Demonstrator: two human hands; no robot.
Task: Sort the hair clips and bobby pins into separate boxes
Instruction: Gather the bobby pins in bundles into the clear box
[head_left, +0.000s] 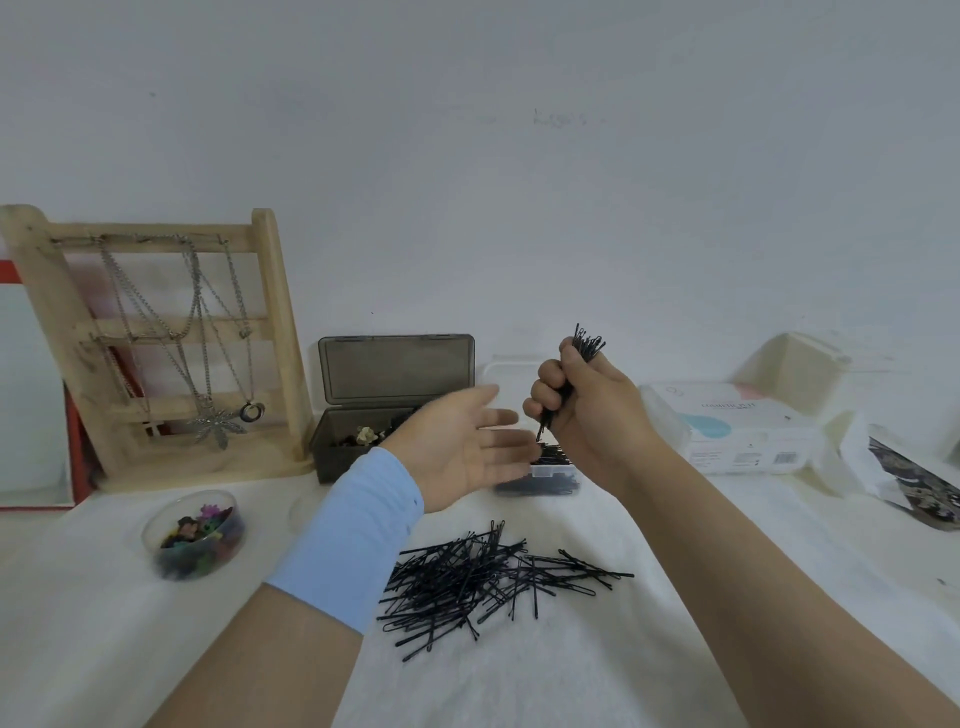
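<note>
Black bobby pins bundle (584, 358) upright in right hand (587, 410), fist clenched round it, above clear box (545, 475). Left hand (462, 447) flat open, holding nothing. Loose pile (488, 577) on white cloth (571, 675). Risk: slack fist lets pins slide out, missing box; some could land in grey box (353, 447) with hair clips.

The tabletop (597, 675) is free in front of the loose pile of bobby pins (493, 577) and at its right. The left hand (462, 447), open, covers part of the clear box (545, 480), so the way into it is from the right. Behind stand the grey box (363, 447), the wooden stand (171, 343) and the tissue pack (737, 436). The round tub (195, 535) blocks the left.
</note>
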